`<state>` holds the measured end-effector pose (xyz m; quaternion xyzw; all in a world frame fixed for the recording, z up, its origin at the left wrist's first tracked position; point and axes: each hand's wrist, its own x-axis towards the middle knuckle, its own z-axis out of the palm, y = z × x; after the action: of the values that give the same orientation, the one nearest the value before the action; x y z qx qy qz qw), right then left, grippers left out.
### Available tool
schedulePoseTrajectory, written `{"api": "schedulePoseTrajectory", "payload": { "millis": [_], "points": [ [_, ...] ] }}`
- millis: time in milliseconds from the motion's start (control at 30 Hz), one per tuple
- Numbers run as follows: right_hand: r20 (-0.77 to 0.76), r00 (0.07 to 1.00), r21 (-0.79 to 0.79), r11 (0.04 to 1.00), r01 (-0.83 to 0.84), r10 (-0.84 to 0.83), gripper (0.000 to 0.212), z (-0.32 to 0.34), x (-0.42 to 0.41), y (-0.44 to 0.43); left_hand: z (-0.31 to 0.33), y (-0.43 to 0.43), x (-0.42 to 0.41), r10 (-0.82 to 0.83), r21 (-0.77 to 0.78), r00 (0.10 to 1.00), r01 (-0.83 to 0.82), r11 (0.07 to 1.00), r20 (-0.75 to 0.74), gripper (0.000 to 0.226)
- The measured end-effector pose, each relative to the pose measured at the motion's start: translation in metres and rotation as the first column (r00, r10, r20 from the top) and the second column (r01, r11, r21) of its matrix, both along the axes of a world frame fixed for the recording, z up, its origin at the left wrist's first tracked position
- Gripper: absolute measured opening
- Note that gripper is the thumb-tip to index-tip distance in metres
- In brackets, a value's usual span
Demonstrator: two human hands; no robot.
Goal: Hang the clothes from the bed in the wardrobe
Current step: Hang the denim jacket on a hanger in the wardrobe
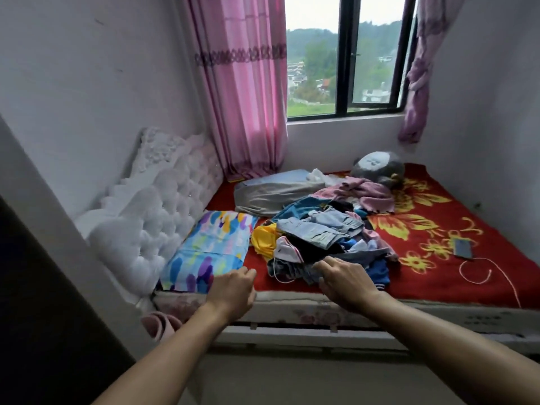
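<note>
A loose pile of clothes lies on the bed's red flowered blanket, with pale denim on top, a yellow piece at its left and a pink garment behind. My right hand reaches over the bed's near edge, its fingers bent down onto the grey-blue denim at the front of the pile. My left hand hovers over the bed edge left of the pile, fingers loosely curled, holding nothing. No wardrobe is in view.
A colourful pillow lies left of the pile against the white tufted headboard. A grey-blue pillow and a grey plush toy sit farther back. A phone with a white cable lies on the right. Pink slippers sit on the floor.
</note>
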<state>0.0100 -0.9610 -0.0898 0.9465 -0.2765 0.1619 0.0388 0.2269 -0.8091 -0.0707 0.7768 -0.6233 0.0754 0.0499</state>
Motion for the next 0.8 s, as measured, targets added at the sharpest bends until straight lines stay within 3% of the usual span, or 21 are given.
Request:
{"api": "schedulePoseTrajectory", "payload": {
  "millis": [267,433,800],
  "points": [
    [-0.052,0.987,0.121,0.98,0.158,-0.153,0.029,0.002,0.022,-0.18,-0.003,-0.174,0.034,-0.021,0.009,0.998,0.022,1.0,-0.056,0.016],
    [-0.138,0.971,0.15,0.965,0.213,-0.193,0.032,-0.017,0.037,-0.265,-0.026,-0.264,0.061,-0.066,0.053,0.995,0.07,0.996,-0.078,0.026],
    [-0.27,0.901,0.263,0.874,0.409,-0.341,0.031,-0.064,0.068,-0.449,-0.095,-0.482,0.124,-0.137,0.171,0.97,0.172,0.97,-0.201,0.018]
  ]
}}
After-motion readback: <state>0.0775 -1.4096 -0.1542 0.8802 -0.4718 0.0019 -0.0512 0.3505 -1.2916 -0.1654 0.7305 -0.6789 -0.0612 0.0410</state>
